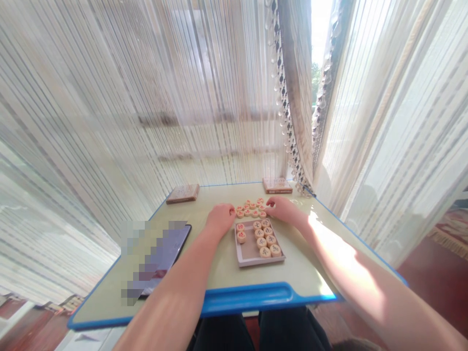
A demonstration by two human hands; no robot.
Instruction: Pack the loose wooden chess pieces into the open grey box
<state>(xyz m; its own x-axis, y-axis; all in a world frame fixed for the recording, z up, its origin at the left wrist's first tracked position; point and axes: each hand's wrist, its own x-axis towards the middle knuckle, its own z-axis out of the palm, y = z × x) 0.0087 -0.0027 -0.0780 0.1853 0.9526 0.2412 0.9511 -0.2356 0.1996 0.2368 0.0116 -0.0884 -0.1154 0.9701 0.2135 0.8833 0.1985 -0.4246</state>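
Blue edging (pixel 248 298) trims the table (pixel 221 267), which bears an open xiangqi box (pixel 249 249). Just beyond the box, the left hand (pixel 221 217), its grip impossible to tell, and the right hand (pixel 283 208), finger and thumb apart, flank loose red-marked xiangqi pieces (pixel 247 212). Uneven squeezing from both ends could make pieces ride up or skid away. Closed boxes (pixel 183 193) farther beyond carry print too small to read; inside the open one, a black-marked piece (pixel 275 250) seems to say 馬.

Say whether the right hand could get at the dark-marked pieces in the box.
Probably yes: the right hand is close to the open box, and nothing visible covers the dark-marked pieces.
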